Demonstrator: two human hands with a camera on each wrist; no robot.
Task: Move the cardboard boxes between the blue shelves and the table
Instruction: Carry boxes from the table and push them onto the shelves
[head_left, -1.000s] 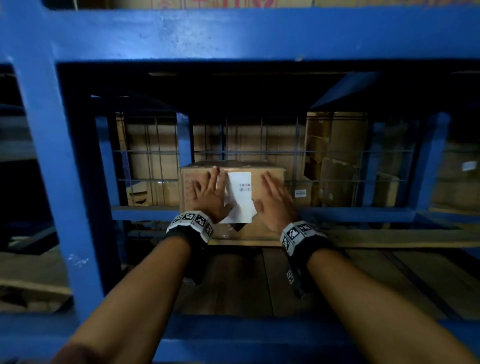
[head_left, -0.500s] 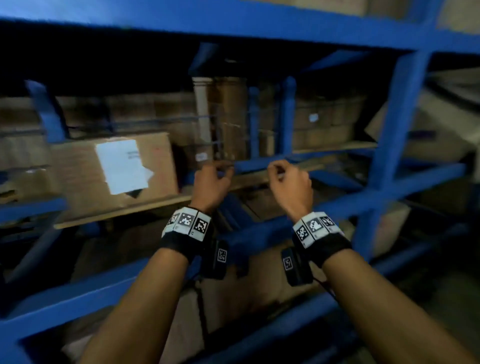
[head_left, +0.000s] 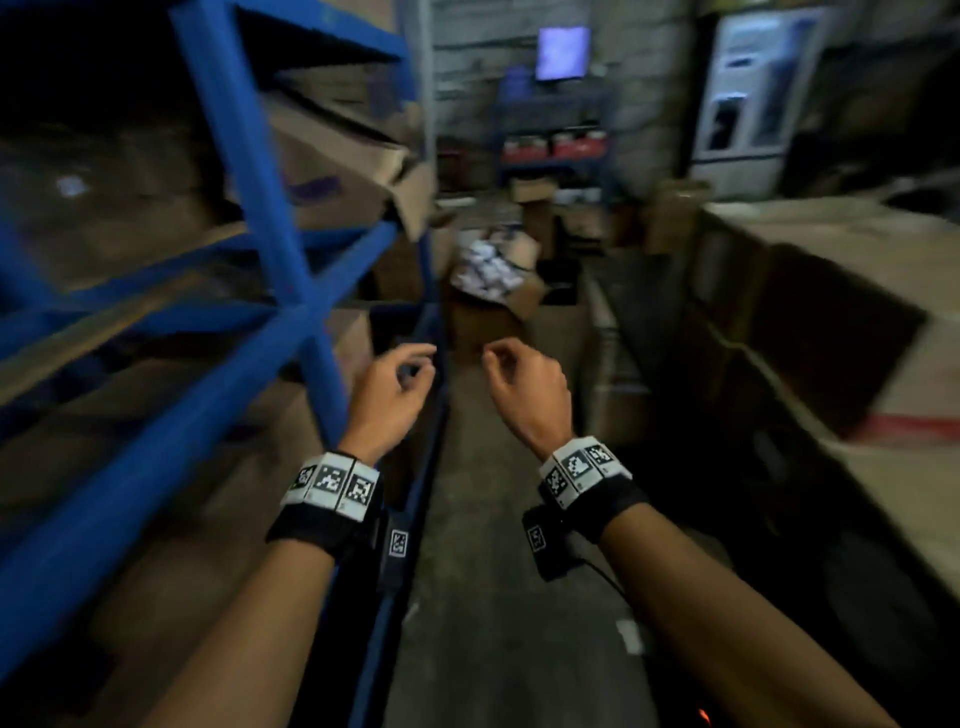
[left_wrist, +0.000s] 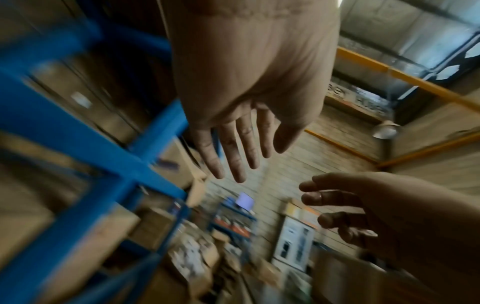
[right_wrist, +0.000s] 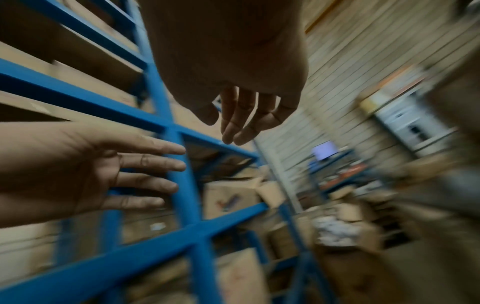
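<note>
Both hands hang free in the aisle and hold nothing. My left hand (head_left: 395, 387) has loose fingers beside the blue shelves (head_left: 270, 244), and its fingers (left_wrist: 233, 152) look relaxed and nearly straight in the left wrist view. My right hand (head_left: 524, 384) floats a little to the right with loosely bent fingers (right_wrist: 239, 121). Cardboard boxes (head_left: 337, 156) fill the blue shelves on the left. A table (head_left: 831, 270) covered in cardboard stands on the right.
A narrow concrete aisle (head_left: 488, 597) runs ahead between shelves and table. An open box of white items (head_left: 491, 280) and more boxes block its far end. A small rack (head_left: 556, 150), a lit screen (head_left: 563, 52) and a white cabinet (head_left: 748, 93) stand at the back.
My hands have left the labelled box on the shelf and drawn back empty. The view has swung right, from the shelf front to the aisle.
</note>
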